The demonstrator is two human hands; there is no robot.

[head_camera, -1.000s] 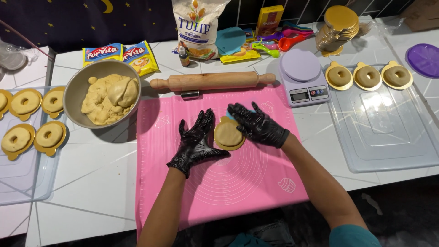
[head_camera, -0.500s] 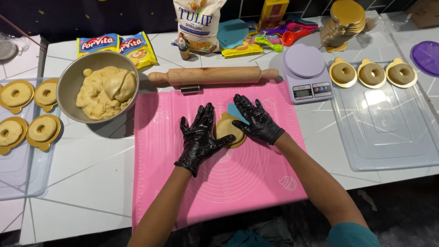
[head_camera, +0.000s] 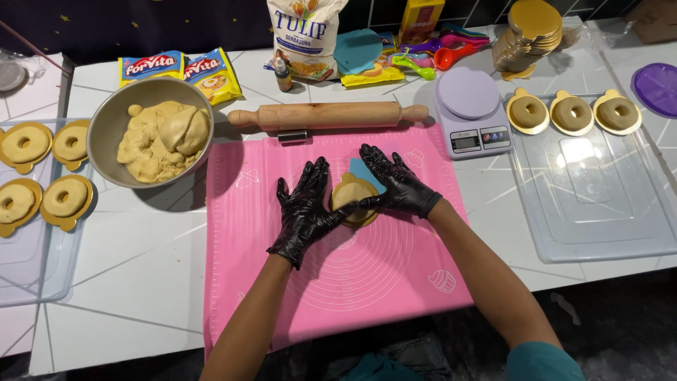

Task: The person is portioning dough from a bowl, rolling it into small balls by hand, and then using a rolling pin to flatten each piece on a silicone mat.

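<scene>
Both hands wear black gloves and work over a pink silicone mat [head_camera: 367, 282]. My left hand [head_camera: 305, 212] and my right hand [head_camera: 395, 182] cup a round piece of tan dough [head_camera: 350, 195] that sits on a gold card base between them. Fingers of both hands touch its edge. A blue scraper [head_camera: 367, 173] lies on the mat, partly under my right hand. A wooden rolling pin [head_camera: 328, 115] rests along the mat's far edge.
A metal bowl [head_camera: 120, 116] with a dough mass stands at left. Clear trays hold ring-shaped dough pieces: left tray [head_camera: 32, 282], right tray [head_camera: 599, 204]. A lilac kitchen scale [head_camera: 470, 113], a flour bag [head_camera: 305, 32], yellow packets [head_camera: 183, 70], coloured spoons and a gold card stack [head_camera: 532, 28] sit behind.
The hands stay around the dough piece, with fingers shifting slightly along its edge. The view has drifted a little; nothing else on the table moved.
</scene>
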